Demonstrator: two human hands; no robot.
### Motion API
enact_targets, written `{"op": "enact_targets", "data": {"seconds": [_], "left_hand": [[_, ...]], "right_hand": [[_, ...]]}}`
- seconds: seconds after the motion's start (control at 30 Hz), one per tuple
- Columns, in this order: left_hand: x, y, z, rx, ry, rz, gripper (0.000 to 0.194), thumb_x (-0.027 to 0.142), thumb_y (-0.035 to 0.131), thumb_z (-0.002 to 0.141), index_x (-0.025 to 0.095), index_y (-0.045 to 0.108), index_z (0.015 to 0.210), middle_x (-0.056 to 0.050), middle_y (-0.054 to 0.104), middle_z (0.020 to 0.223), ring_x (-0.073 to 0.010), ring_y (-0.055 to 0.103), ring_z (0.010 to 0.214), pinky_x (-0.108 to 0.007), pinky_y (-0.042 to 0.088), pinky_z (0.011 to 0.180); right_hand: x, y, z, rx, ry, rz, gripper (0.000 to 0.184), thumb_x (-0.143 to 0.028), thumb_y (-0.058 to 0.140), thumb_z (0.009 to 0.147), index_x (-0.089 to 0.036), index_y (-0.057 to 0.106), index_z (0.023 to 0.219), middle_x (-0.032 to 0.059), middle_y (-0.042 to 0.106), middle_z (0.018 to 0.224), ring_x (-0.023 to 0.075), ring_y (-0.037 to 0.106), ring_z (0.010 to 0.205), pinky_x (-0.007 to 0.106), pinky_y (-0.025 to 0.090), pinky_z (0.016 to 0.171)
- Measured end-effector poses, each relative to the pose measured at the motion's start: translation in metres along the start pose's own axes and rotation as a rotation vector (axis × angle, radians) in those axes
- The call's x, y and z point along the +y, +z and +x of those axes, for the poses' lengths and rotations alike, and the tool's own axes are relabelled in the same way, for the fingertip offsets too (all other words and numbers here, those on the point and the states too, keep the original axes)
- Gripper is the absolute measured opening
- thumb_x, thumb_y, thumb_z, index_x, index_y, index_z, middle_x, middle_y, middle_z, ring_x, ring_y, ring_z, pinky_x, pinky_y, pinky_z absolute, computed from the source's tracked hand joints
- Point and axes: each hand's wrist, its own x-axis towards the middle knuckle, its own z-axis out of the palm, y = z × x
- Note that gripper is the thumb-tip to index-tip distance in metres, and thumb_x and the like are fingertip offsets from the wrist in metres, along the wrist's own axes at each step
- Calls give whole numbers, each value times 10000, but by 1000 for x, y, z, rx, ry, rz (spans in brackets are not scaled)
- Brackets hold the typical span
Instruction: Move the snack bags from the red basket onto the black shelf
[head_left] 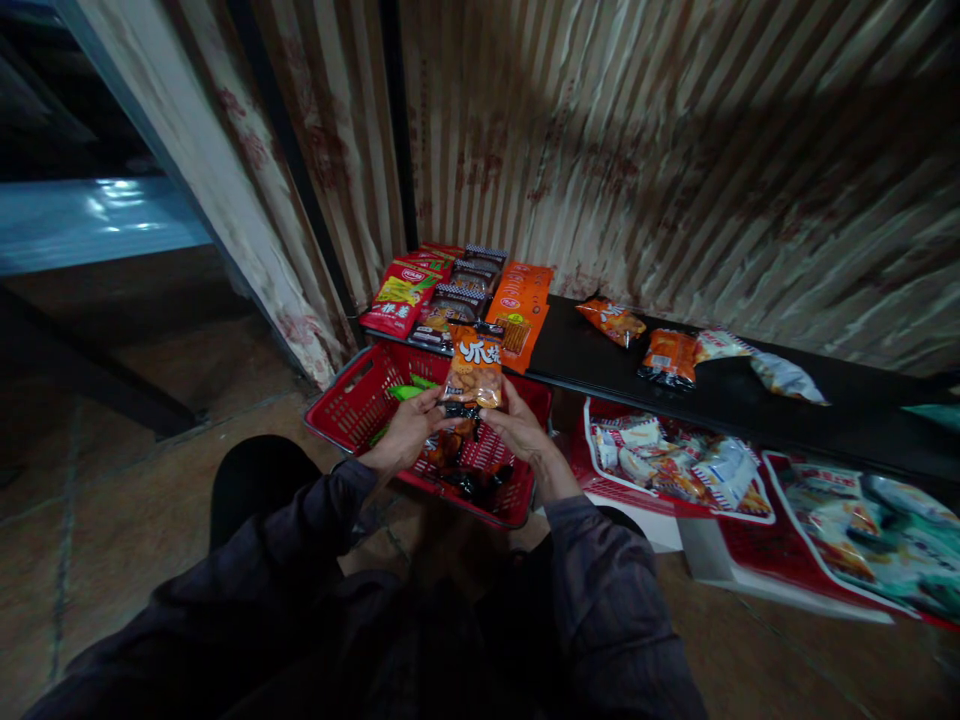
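Left hand (411,428) and right hand (520,428) both gripping one orange snack bag (474,372) by its near corners, probably to keep it flat, printed front up. Bag's over the far side of the red basket (341,408). Beyond, red packs (401,298), dark packs (448,308) and flat orange packs (517,315) lie in columns (sorted by kind, I'd say).

The person's left hand (409,430) and right hand (523,428) face each other in a shared two-handed pinch, both angled inward and nearly level. The left forearm (255,565), dark-sleeved, slants down and out from the grip; the right forearm (611,590) drops more steeply. A bent left knee (259,480) rises left of the grip.
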Motion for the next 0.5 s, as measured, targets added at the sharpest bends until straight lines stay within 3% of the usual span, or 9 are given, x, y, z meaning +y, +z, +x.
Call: {"op": "enact_targets", "data": {"seconds": [0.13, 0.5], "left_hand": [[0, -3, -2, -29, 17, 12, 296, 48, 665, 722, 117, 709, 1007, -72, 735, 998, -200, 691, 965, -470, 566, 959], [-20, -9, -1, -30, 78, 42, 445, 163, 748, 668, 119, 677, 1106, -77, 707, 1119, -253, 679, 1009, -471, 595, 900]], "right_hand": [[0, 2, 0, 6, 4, 8, 901, -158, 823, 561, -322, 462, 1370, -3, 690, 1193, 201, 649, 1093, 362, 519, 976], [1, 4, -3, 15, 10, -31, 649, -212, 817, 586, -301, 587, 1186, -16, 713, 1143, 200, 657, 1087, 356, 507, 994]]}}
